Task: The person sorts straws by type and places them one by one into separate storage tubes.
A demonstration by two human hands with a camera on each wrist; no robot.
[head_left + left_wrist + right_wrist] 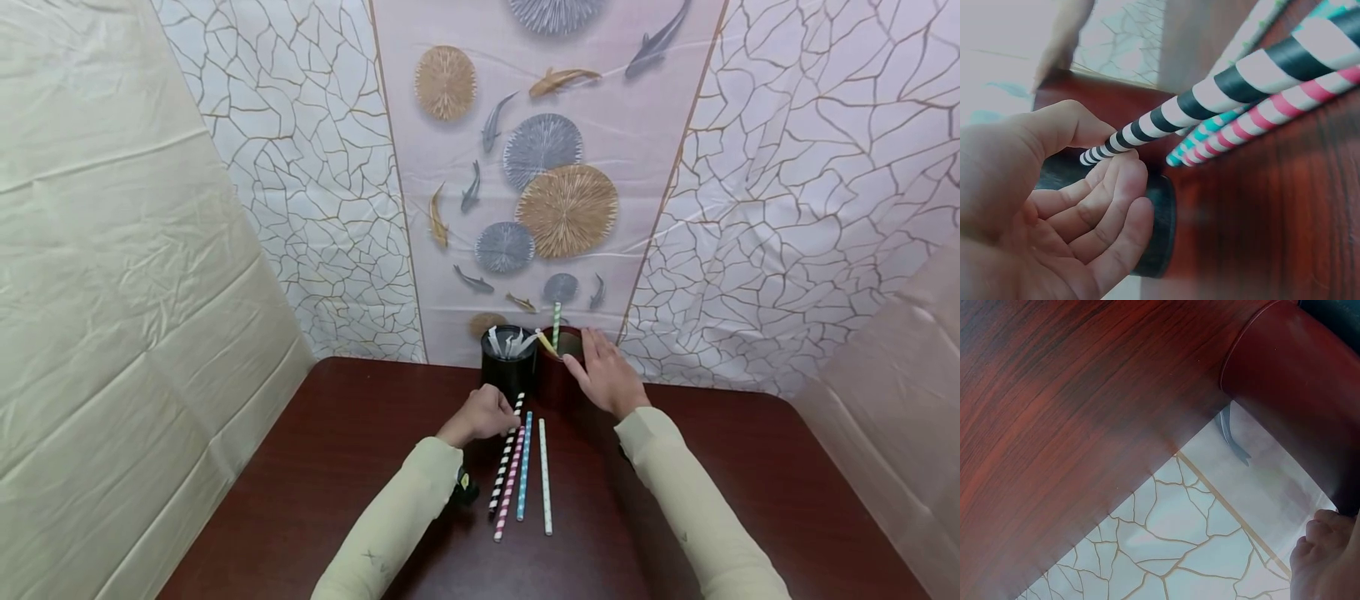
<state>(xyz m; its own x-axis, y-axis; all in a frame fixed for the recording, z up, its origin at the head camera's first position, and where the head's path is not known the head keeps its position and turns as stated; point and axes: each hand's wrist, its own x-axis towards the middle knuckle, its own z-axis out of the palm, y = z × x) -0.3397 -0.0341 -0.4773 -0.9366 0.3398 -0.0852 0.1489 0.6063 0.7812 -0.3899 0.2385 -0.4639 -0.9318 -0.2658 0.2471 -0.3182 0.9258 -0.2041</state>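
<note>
My left hand [483, 412] pinches a black-and-white striped paper straw [1210, 97] near its far end, between thumb and index finger, with the other fingers loosely bent. Beside it on the table are a pink-striped straw [509, 487], a blue dotted straw [525, 467] and a pale green-dotted straw [545, 479]. My right hand [609, 379] rests with extended fingers on the right side of the dark red cup [557, 387]. A green-striped straw [557, 321] and a yellowish straw [547, 342] stick out of that cup.
A black cup [504, 379] holding several white twisted pieces [513, 343] stands just left of the red cup. Both are at the back of the dark wooden table [360, 450], close to the patterned cloth wall [480, 167].
</note>
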